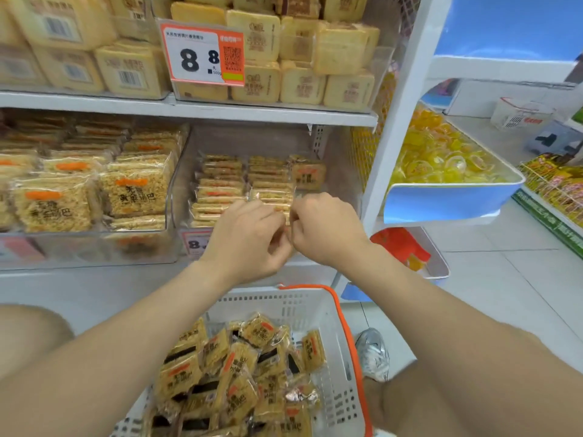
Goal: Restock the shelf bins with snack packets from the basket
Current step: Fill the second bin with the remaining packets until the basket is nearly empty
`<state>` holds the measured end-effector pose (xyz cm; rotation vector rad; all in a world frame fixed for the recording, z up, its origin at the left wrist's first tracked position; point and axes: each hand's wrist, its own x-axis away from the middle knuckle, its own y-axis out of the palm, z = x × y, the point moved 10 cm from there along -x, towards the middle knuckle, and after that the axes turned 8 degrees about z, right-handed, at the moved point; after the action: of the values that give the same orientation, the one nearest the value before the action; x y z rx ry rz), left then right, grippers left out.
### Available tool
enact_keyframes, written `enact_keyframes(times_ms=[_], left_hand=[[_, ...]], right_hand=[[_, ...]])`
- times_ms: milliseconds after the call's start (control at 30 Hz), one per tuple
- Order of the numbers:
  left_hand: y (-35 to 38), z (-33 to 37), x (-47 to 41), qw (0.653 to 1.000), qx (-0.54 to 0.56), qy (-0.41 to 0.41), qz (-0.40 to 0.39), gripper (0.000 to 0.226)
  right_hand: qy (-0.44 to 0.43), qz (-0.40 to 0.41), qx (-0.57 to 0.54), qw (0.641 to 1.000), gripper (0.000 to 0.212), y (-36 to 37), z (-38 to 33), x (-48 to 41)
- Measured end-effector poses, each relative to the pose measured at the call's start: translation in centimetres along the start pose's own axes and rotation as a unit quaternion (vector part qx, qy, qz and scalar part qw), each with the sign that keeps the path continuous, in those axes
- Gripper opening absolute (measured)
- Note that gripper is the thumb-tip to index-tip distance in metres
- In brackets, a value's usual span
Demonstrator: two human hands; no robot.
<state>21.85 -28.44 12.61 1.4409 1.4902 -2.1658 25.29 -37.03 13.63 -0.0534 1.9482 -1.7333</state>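
**Both hands met at the front of the right-hand bin**

Left hand [249, 234] and right hand [321, 228] are held together, knuckles nearly touching, at the front edge of the clear shelf bin [337, 184] on the middle shelf. The fingers of both hands are curled inward and pinched on a snack packet [283, 209]. Only a strip of its wrapper is seen between them, so the grip cannot be made out in detail.

Behind the hands, stacked packets [220, 187] are seen in two columns, with one packet stood upright at the right. The bin's right part is bare. The neighbouring bin [172, 212] to the left is filled to the front.

Below the forearms, a white basket [331, 313] with an orange handle is set on the floor. Loose packets [239, 367] are heaped in it.

A price tag [202, 52] is clipped to the upper shelf. A tray of yellow jelly cups [441, 162] is noted at the right.
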Motion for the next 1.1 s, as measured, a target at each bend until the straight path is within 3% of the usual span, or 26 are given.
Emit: enact_keyframes(times_ms=[67,167,233,333,400,467,567,667,733,800,933,1100], left_hand=[[2.6,1.1,3.7,0.998,0.011,-0.007,-0.063,0.029],[8.0,1.5,9.4,0.971,-0.011,-0.051,-0.232,0.040],[11.2,1.1,13.2,0.931,-0.035,-0.096,-0.351,0.035],[14.6,0.8,19.2,0.846,-0.029,-0.156,-0.510,0.023],[16.0,0.3,22.8,0.804,-0.040,-0.168,-0.569,0.023],[17.1,-0.5,25.8,0.778,-0.054,-0.166,-0.604,0.045],[18.7,-0.9,28.8,0.757,-0.059,-0.138,-0.636,0.075],[19.2,-1.3,31.2,0.716,-0.078,-0.151,-0.677,0.097],[20.1,-1.7,32.1,0.713,-0.081,-0.143,-0.681,0.095],[21.0,-1.6,32.1,0.732,-0.083,-0.112,-0.667,0.078],[21.6,-1.2,31.9,0.741,-0.094,-0.105,-0.657,0.055],[21.2,-0.9,32.3,0.746,-0.075,-0.092,-0.655,0.063]], right_hand=[[0.010,-0.063,0.011,0.998,0.016,2.0,-0.8,3.0],[-0.006,-0.197,0.027,0.980,0.006,6.1,-2.1,7.7],[-0.027,-0.269,0.046,0.962,0.006,8.2,-2.5,10.2],[-0.051,-0.349,0.056,0.934,0.023,10.7,-2.7,12.5],[-0.062,-0.393,0.059,0.916,0.023,12.0,-2.7,13.0],[-0.057,-0.419,0.053,0.904,0.014,12.8,-2.7,12.6],[-0.058,-0.408,0.030,0.911,0.022,13.5,-3.6,10.8],[-0.066,-0.396,0.005,0.916,0.012,14.0,-4.5,8.8],[-0.064,-0.394,-0.016,0.917,0.022,13.6,-5.1,7.7],[-0.068,-0.384,-0.015,0.921,0.017,13.3,-5.3,6.9],[-0.059,-0.373,-0.003,0.926,0.029,12.7,-5.3,6.2],[-0.054,-0.373,-0.012,0.926,0.025,12.5,-5.8,6.4]])
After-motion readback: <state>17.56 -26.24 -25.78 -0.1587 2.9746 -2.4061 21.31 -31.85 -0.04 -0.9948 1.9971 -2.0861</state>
